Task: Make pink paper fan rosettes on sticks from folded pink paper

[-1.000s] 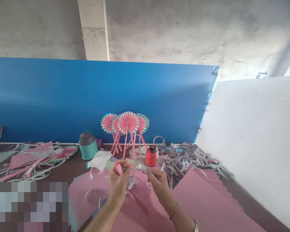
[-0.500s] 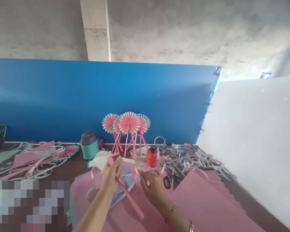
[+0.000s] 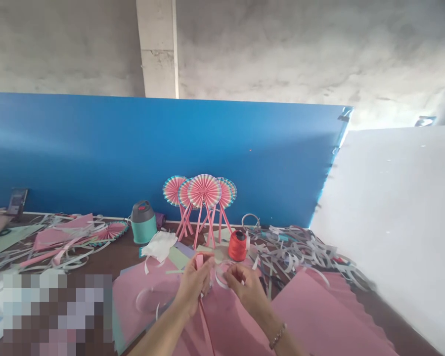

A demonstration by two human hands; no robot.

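In the head view my left hand (image 3: 196, 281) is closed round a folded pink paper strip (image 3: 206, 324). The strip's top end pokes up by the thumb and its long end hangs toward the bottom edge. Close to the right of it, my right hand (image 3: 246, 287) pinches a thin white strip (image 3: 219, 277), which curls in a loop between the two hands. Both hands are over pink paper sheets (image 3: 230, 316). Just behind them stands a spool of red thread (image 3: 238, 246). Part of the pink strip is hidden by my left fingers.
Pink pleated paper fans (image 3: 203, 191) stand on strip legs against a blue partition (image 3: 96, 148). A teal-and-grey container (image 3: 144, 225) and white crumpled material (image 3: 159, 245) are left of them. Tangled white strips (image 3: 304, 252) cover the back right. Paper scraps (image 3: 66, 232) lie at the left.
The view has shifted a little left, so the scene sits further right. My left hand has turned the pink strip more upright and come closer to my right hand, which still pinches the white strip.
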